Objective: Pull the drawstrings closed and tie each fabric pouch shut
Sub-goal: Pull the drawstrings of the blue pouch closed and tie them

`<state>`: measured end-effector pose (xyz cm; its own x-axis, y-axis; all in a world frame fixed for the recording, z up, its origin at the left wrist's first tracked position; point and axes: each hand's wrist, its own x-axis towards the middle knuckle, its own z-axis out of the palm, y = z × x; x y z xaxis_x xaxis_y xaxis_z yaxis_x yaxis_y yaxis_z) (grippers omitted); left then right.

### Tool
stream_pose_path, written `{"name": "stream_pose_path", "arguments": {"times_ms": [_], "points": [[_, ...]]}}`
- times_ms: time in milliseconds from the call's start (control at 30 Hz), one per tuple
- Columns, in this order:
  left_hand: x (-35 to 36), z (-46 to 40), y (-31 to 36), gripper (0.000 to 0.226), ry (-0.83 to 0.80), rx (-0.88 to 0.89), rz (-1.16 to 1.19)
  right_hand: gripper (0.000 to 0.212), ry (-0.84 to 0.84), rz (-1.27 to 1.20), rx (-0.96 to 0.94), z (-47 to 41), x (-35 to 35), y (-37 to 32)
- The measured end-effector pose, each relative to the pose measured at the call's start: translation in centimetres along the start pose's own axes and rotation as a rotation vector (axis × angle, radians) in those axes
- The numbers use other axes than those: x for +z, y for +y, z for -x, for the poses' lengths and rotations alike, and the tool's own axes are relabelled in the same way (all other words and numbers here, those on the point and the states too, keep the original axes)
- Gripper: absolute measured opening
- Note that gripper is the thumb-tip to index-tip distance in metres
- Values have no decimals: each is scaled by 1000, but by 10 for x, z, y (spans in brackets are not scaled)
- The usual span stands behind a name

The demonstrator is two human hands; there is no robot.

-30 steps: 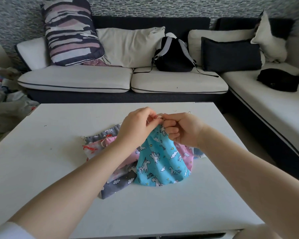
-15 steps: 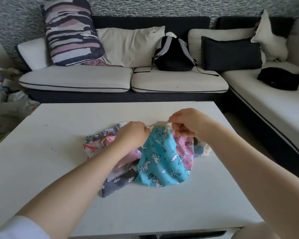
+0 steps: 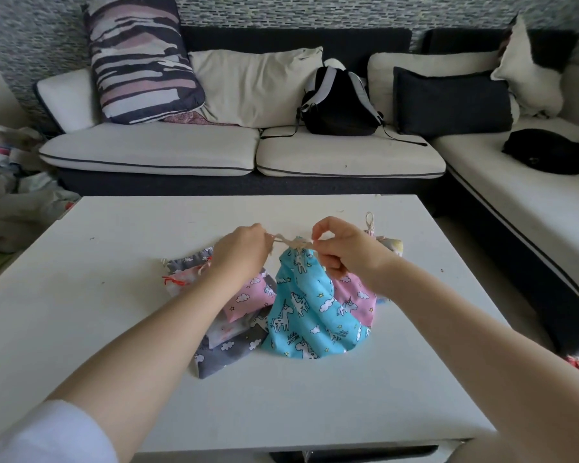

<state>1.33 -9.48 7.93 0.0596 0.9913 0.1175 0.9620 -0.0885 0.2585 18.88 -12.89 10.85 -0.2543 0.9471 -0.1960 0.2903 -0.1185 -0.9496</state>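
On the left of the white table [image 3: 81, 315] we are seeing a small heap of pouches, a grey pouch [image 3: 224, 357] lowest and a pink pouch [image 3: 249, 295] lying over it, their necks toward the sofa [image 3: 154, 152]. Just right of that heap, our left hand [image 3: 239, 253] is pinching one end of the pale drawstring [image 3: 291, 242], its fingers curled tight around the cord. The cord is running taut across to our right hand [image 3: 343, 250], which is pinching the other end between thumb and forefinger, the remaining fingers folded under. Between our hands the blue unicorn pouch [image 3: 310, 315] is hanging from its gathered neck, its bottom resting on the table and partly over the other pouches. We are judging the cloth light, soft and limp, so the cord ends close to the neck are looking like the best place to hold; the thin string may be slipping if we are pinching loosely. There is bare table on both sides and toward us, and the near edge is well apart from the pouches.
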Motion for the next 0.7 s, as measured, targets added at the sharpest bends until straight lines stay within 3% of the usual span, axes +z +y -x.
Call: {"name": "stream_pose_path", "arguments": {"times_ms": [100,200,267,333,400,500,600,700], "points": [[0,9,2,25,31,-3,464,5,60,317,-3,-2,-8,1],[-7,19,14,20,41,-66,1053,27,179,567,-69,-4,-19,7],[-13,21,20,24,-156,-137,1685,34,192,340,-29,-4,-23,12],[-15,22,23,22,-409,-164,2107,37,164,-212,11,-6,-22,13],[-10,19,28,22,-521,-145,2085,32,170,-666,-4,-8,-18,13],[-10,12,35,30,-424,-210,1797,20,82,-914,-34,-6,-8,9],[-15,8,29,31,-269,-192,1542,35,5,-832,-7,-2,-5,11],[-14,12,23,32,-255,-175,1444,55,24,-616,-39,-1,-12,14]]}}
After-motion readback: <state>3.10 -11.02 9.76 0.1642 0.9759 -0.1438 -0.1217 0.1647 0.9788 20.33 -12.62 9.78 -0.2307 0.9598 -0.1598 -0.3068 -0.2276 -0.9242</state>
